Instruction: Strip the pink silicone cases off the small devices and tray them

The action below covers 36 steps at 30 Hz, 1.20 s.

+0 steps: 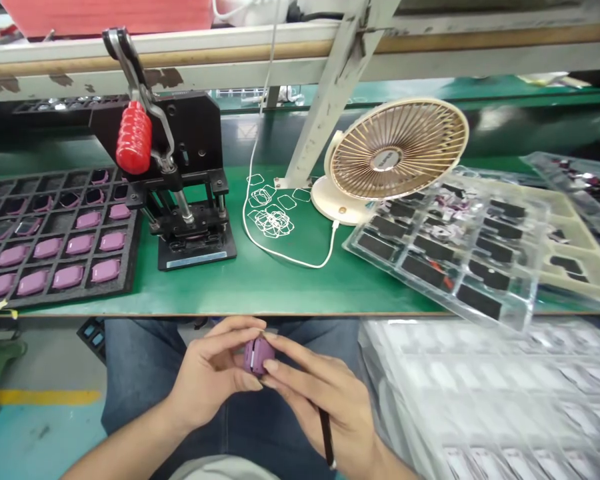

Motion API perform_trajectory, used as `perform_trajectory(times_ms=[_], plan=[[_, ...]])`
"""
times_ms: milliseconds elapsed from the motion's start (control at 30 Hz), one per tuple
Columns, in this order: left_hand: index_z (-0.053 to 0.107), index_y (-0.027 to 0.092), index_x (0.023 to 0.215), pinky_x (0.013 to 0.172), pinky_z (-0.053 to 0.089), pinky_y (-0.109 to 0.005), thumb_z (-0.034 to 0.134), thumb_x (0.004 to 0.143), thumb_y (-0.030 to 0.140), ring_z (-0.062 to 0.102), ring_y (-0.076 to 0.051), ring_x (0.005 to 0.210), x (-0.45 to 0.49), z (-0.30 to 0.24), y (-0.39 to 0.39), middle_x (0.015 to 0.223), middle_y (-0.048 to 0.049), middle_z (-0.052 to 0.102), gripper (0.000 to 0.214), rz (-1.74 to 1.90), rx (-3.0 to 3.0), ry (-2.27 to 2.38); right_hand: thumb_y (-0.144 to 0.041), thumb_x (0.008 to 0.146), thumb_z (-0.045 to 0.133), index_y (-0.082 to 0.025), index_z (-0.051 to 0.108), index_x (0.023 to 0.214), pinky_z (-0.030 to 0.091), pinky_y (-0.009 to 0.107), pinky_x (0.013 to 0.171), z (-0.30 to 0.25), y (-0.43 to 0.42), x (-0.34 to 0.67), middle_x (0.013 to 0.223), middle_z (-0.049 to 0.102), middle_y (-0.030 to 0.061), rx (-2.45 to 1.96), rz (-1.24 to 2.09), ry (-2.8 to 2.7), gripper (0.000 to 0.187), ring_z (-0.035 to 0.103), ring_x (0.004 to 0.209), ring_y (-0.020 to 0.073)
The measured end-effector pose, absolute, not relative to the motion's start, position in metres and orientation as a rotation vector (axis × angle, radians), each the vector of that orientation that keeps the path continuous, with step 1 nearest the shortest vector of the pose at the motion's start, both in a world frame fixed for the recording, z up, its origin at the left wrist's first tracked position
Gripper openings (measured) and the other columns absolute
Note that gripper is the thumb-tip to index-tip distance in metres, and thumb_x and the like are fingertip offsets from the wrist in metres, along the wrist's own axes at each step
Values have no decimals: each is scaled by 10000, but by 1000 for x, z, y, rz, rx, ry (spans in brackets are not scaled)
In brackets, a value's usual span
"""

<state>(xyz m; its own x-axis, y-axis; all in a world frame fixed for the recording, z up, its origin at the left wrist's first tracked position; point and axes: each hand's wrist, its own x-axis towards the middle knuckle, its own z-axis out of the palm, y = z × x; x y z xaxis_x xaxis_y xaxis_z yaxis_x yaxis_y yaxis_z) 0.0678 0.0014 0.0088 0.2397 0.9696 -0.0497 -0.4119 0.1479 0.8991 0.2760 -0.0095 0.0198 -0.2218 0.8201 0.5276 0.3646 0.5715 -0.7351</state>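
Note:
Over my lap, below the table edge, both hands pinch a small purple casing [258,354]. My left hand [215,377] grips it from the left with thumb and fingers closed. My right hand [320,393] presses it from the right and also carries a thin dark tool [326,437] under the palm. A black foam tray [55,233] with several purple casings lies at the left of the table. A black hand press [190,193] with a red handle [133,137] stands beside that tray.
A beige desk fan [395,150] stands mid-table with a white cable [280,253] and a pile of thin white gaskets [273,217] near it. Clear plastic trays [450,247] of dark parts lie at right. More clear trays [505,393] are stacked beside my right leg.

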Motion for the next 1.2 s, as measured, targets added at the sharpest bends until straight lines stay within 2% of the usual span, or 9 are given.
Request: perform_trajectory(times_ms=[333, 533, 700, 767, 833, 900, 1033, 1133, 1200], plan=[[846, 308, 1216, 1026, 602, -400, 972, 751, 241, 693, -322, 1247, 66, 6, 2, 1324, -132, 726, 486, 1153, 913, 813, -135, 975, 747, -375, 734, 1385, 672, 301, 753, 25, -8, 276, 1369, 755, 67, -966, 573, -1876, 476, 823, 1017, 225], [862, 297, 1178, 1028, 603, -400, 996, 711, 269, 702, -337, 1237, 65, 10, 6, 1299, -139, 746, 487, 1161, 889, 842, -81, 981, 686, -349, 651, 1491, 651, 306, 712, 20, -9, 270, 1430, 712, 113, -944, 478, -1957, 577, 822, 994, 222], [818, 278, 1282, 1134, 535, -425, 926, 816, 329, 660, -345, 1328, 75, 5, 6, 1446, -143, 702, 481, 1180, 803, 844, -75, 1008, 636, -305, 638, 1489, 646, 311, 721, 2, -3, 262, 1467, 682, 149, -976, 343, -1973, 534, 819, 977, 216], [803, 275, 1297, 1091, 557, -390, 881, 870, 359, 703, -307, 1260, 79, 4, 7, 1391, -130, 741, 442, 1210, 731, 890, -111, 1008, 670, -288, 642, 1462, 654, 324, 776, 0, 3, 258, 1445, 701, 142, -998, 329, -1968, 488, 805, 1050, 235], [808, 255, 1262, 1002, 590, -355, 846, 908, 366, 764, -263, 1109, 80, 5, 10, 1222, -116, 811, 372, 1233, 652, 939, -189, 999, 719, -264, 622, 1431, 650, 343, 804, 3, 9, 254, 1362, 735, 144, -1069, 391, -1896, 449, 786, 1075, 251], [820, 229, 1213, 939, 603, -339, 850, 907, 349, 788, -232, 978, 77, 8, 14, 1074, -103, 842, 331, 1259, 604, 942, -274, 993, 738, -251, 630, 1328, 616, 339, 742, 10, 16, 251, 1168, 756, 119, -1153, 505, -1846, 353, 767, 974, 240], [853, 208, 1110, 887, 606, -301, 937, 807, 312, 788, -200, 888, 73, 12, 22, 978, -87, 852, 331, 1292, 578, 885, -270, 1052, 598, -228, 628, 1083, 415, 298, 576, 20, 27, 246, 825, 616, 20, -1077, 669, -2050, 60, 595, 675, 159], [868, 200, 1016, 851, 619, -284, 970, 759, 333, 796, -200, 853, 76, 11, 25, 932, -83, 853, 307, 1320, 579, 844, -193, 1049, 531, -219, 560, 950, 317, 316, 587, 24, 33, 244, 747, 517, -13, -946, 609, -2101, 106, 478, 621, 138], [864, 201, 1045, 850, 633, -279, 934, 812, 350, 807, -207, 878, 79, 10, 27, 958, -88, 854, 286, 1323, 649, 882, -200, 1050, 531, -221, 505, 864, 293, 312, 597, 26, 35, 245, 722, 466, -29, -948, 630, -2033, 189, 430, 606, 124]])
